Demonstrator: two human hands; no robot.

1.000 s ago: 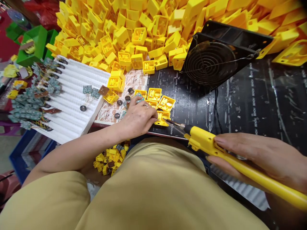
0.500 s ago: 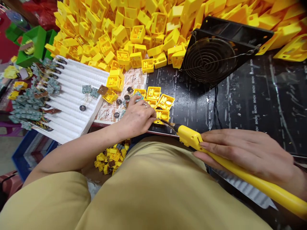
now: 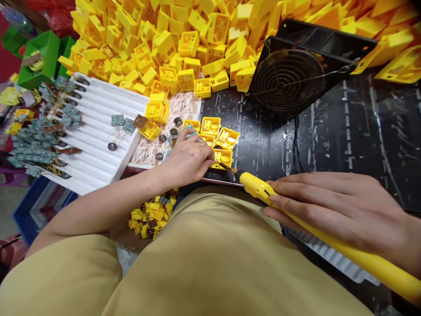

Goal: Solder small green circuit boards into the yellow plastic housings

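Note:
My right hand (image 3: pixel 338 210) grips a yellow soldering iron (image 3: pixel 259 188), its dark metal tip pointing left at the nearest yellow plastic housing (image 3: pixel 224 157). My left hand (image 3: pixel 189 160) is bent over the cluster of housings, fingers curled down. A teal circuit board (image 3: pixel 189 128) shows by its fingertips. What lies between the thumb and fingers is hidden. Beyond this hand sit more open housings, among them one housing (image 3: pixel 227 138) lying askew. Small round black speakers (image 3: pixel 162 138) lie to the left of the hand.
A black fan (image 3: pixel 286 79) stands on the black bench (image 3: pixel 329 145). Behind it spreads a large heap of yellow housings (image 3: pixel 164 44). At left, a white ridged foam tray (image 3: pixel 98 109) bears wired boards and speakers. Below the bench is a pile of yellow parts (image 3: pixel 153 215).
The iron and my right hand have shifted slightly left and up. My left hand stays almost in place over the housings. The view has moved a little.

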